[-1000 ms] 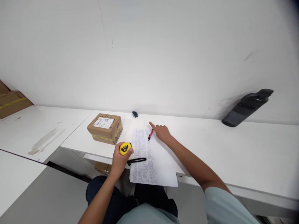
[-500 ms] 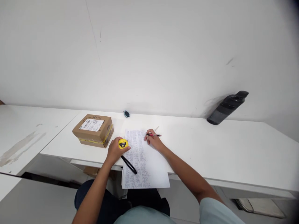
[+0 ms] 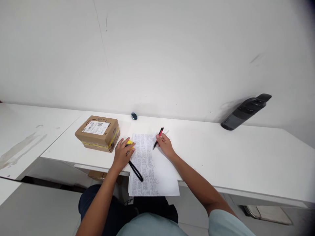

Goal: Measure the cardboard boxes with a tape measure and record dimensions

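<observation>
My left hand (image 3: 122,153) is on a yellow tape measure (image 3: 129,143), its fingers curled over the top and hiding most of the case. The tape measure's black wrist strap (image 3: 136,171) trails across the left side of a paper sheet (image 3: 165,178) covered in dense handwriting on its left part. A red and black pen (image 3: 161,131) is pinched in my right hand (image 3: 165,145), tip down near the edge of the writing. Whether the tip touches the paper I cannot tell.
A taped cardboard box (image 3: 108,139) with a white label sits left of the paper. At the back, near the wall, lies a dark key fob (image 3: 134,116). A black bottle (image 3: 242,114) stands at the right by the wall. The paper overhangs the front edge of the white table (image 3: 209,154).
The pen has swung from lying sideways to a tip-down writing hold in my right hand. My left hand has turned over the tape measure, whose face is now mostly covered.
</observation>
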`<act>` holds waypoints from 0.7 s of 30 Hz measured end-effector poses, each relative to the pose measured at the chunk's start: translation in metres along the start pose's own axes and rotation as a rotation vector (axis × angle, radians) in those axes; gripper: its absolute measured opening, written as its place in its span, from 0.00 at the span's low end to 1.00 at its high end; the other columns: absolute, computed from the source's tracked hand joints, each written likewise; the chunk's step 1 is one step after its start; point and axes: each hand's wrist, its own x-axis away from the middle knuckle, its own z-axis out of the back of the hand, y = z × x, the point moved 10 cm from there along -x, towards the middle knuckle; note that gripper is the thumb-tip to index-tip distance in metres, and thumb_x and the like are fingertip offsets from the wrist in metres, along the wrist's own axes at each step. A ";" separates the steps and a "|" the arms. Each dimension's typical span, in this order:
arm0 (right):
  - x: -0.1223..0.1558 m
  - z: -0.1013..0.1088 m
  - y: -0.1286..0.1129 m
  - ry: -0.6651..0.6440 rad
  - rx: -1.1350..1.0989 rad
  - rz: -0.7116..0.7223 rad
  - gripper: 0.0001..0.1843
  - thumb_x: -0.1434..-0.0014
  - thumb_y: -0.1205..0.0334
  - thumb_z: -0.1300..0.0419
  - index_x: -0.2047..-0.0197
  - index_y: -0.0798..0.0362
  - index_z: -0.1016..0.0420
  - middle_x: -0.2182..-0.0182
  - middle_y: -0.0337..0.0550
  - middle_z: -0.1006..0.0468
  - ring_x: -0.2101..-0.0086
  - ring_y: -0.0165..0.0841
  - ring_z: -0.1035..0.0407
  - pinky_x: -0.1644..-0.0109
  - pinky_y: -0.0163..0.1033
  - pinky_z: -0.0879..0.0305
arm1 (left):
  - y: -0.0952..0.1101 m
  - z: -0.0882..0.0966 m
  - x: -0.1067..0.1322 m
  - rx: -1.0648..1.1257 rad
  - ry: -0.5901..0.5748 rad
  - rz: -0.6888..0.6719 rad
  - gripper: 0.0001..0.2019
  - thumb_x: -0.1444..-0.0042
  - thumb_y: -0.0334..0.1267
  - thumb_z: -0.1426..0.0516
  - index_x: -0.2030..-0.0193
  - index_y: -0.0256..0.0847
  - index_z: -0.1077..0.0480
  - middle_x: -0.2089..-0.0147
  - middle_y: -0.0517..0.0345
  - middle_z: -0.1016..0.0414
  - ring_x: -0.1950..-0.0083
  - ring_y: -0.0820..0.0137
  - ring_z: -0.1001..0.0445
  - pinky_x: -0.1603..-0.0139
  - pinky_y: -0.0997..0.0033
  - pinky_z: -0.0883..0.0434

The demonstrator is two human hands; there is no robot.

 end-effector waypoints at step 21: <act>0.001 0.000 0.003 -0.012 0.111 -0.064 0.21 0.40 0.42 0.47 0.74 0.49 0.34 0.83 0.34 0.36 0.77 0.32 0.40 0.71 0.37 0.46 | 0.011 -0.001 -0.008 -0.052 -0.057 0.031 0.13 0.47 0.48 0.37 0.56 0.47 0.27 0.42 0.53 0.32 0.43 0.54 0.35 0.42 0.55 0.34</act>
